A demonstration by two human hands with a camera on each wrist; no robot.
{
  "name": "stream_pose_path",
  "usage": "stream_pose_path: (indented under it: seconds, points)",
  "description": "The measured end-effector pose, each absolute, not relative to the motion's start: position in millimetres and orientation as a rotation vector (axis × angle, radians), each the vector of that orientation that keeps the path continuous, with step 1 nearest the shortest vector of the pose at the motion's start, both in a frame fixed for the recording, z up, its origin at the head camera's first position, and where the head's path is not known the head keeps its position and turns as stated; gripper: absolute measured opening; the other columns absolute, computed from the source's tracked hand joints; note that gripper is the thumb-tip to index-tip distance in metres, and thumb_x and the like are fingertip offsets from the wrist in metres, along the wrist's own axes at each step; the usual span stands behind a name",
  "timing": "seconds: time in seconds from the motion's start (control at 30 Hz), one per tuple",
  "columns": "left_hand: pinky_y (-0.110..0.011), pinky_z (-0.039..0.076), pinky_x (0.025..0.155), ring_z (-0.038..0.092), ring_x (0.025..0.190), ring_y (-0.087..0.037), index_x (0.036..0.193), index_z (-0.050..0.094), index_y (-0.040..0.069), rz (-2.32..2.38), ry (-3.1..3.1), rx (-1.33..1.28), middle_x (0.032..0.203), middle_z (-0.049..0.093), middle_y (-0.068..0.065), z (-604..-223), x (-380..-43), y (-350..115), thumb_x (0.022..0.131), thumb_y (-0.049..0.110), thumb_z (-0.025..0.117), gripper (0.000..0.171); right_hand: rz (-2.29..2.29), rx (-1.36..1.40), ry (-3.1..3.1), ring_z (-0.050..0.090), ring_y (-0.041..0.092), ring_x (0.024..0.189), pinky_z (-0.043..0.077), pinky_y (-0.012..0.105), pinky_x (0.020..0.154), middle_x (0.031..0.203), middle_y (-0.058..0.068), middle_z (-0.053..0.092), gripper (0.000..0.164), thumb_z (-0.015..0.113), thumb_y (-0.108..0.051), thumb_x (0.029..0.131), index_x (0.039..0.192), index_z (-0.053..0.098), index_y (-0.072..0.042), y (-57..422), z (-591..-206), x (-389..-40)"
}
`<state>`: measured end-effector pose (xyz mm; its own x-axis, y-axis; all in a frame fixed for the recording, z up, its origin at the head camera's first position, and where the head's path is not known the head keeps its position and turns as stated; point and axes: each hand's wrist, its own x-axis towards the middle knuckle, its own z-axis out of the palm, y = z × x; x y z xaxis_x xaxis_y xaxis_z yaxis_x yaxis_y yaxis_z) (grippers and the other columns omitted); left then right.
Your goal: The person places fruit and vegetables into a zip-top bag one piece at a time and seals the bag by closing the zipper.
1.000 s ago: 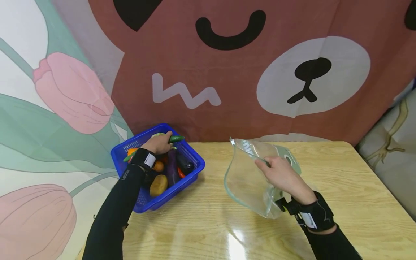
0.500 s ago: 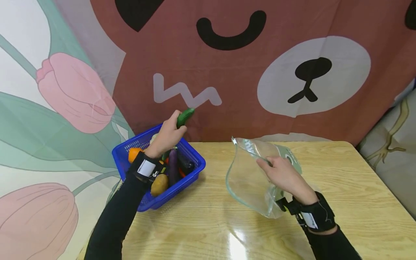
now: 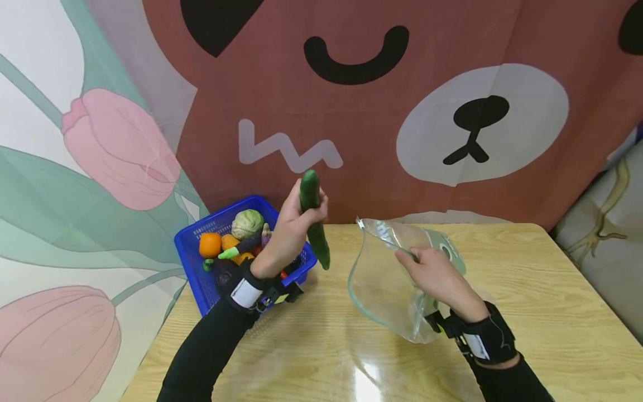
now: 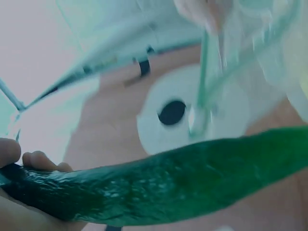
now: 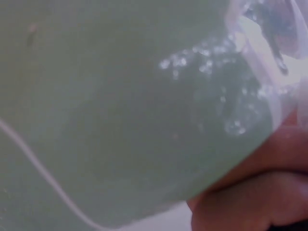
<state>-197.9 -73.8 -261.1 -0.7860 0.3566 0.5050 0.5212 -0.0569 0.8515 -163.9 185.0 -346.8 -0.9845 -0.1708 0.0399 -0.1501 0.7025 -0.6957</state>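
Note:
My left hand (image 3: pixel 295 226) grips a long green cucumber (image 3: pixel 316 237), its fingers and thumb wrapped round the upper part. The cucumber stands nearly upright in the head view, above the basket's right side; in the left wrist view its glossy length (image 4: pixel 183 180) crosses the picture. My right hand (image 3: pixel 442 276) pinches the upper rim of a clear plastic zip bag (image 3: pixel 382 279) with a pale green print. The bag's mouth gapes toward the left. Close up in the right wrist view, the bag's green film (image 5: pixel 120 106) fills most of the picture, beside curled fingers (image 5: pixel 250 202).
A blue plastic basket (image 3: pixel 193 268) sits at the table's left, holding a cabbage (image 3: pixel 248 224), an orange bell-pepper-like vegetable (image 3: pixel 210 244), a dark eggplant-like one (image 3: pixel 248 243) and several others. The wooden table (image 3: pixel 321 346) meets a printed bear curtain (image 3: pixel 361 184) at the back.
My left hand has lifted the cucumber out of the basket, carried it right and turned it upright. The right hand and the bag have stayed in place.

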Motion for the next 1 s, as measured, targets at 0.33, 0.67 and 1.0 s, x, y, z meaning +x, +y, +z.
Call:
stream_pose_path:
  seconds: [0.33,0.67,1.0]
  points:
    - [-0.027,0.036,0.073,0.044,0.078,-0.013,0.1,0.035,-0.009,-1.975,-1.759,-1.291,0.085,0.046,0.001,-266,-179,-42,0.09,0.004,0.046,0.02,-1.144,-0.264,2.889,0.027,0.014,0.046,0.024,0.027,0.05,0.053,-0.002,0.03,0.052,0.036,-0.054,0.097,0.066,0.034,-0.012,185,-346,-166]
    - [-0.027,0.037,0.072,0.043,0.077,-0.013,0.102,0.033,-0.009,-2.065,-1.737,-1.455,0.083,0.043,-0.014,-279,-169,-27,0.087,-0.001,0.044,0.02,-1.183,-0.25,2.854,0.03,0.014,0.045,0.026,0.026,0.047,0.053,-0.002,0.033,0.051,0.039,-0.05,0.098,0.065,0.039,-0.011,176,-348,-167]
    - [-0.025,0.042,0.085,0.046,0.091,-0.011,0.109,0.031,-0.01,-2.102,-2.021,-1.534,0.094,0.044,-0.029,-337,-172,4,0.071,-0.01,0.035,0.038,-1.214,-0.209,2.859,0.038,0.015,0.045,0.032,0.025,0.043,0.056,0.0,0.042,0.042,0.032,-0.031,0.103,0.075,0.055,-0.009,171,-332,-155]
